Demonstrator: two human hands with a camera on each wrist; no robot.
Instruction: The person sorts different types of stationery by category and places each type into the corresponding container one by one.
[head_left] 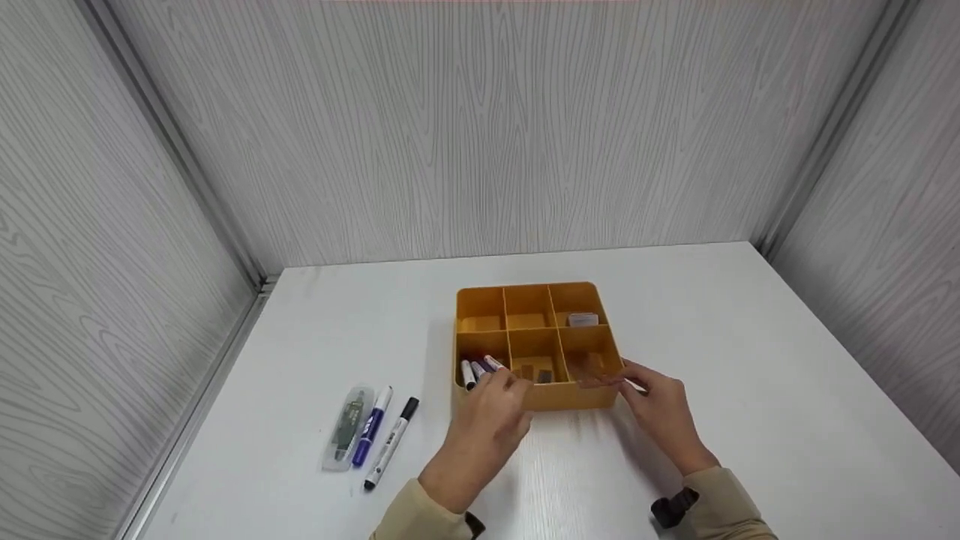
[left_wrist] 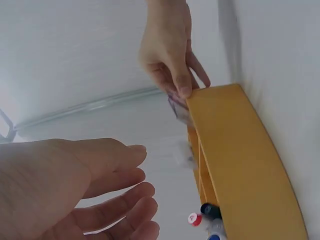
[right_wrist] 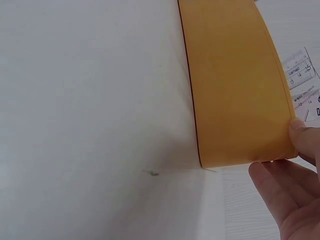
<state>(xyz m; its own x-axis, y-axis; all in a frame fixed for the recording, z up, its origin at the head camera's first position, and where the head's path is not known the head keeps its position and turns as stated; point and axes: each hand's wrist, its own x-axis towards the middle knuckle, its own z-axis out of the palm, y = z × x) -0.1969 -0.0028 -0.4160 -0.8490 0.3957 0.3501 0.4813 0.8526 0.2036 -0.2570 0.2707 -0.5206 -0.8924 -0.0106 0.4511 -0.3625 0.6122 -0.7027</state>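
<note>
A yellow-orange organizer box (head_left: 570,397) with six compartments stands on the white table. My left hand (head_left: 487,416) hovers at its front left, and in the left wrist view the loosely bent fingers (left_wrist: 142,210) hold nothing. Several markers (head_left: 478,369) lean in the front left compartment, just beyond that hand. At the front right corner my right hand (head_left: 660,405) grips the box, with its thumb (right_wrist: 302,135) on the front wall and its fingers around the side. Clear rulers (right_wrist: 302,82) stick up from the front right compartment by the thumb.
Left of the box lie a purple marker (head_left: 371,427), a white marker with black ends (head_left: 391,444) and a correction tape (head_left: 349,427) in clear packaging. Small blocks (head_left: 544,376) sit in the front middle compartment, a whitish item (head_left: 583,319) in the back right. Grey wood-grain panels (head_left: 510,127) surround the table.
</note>
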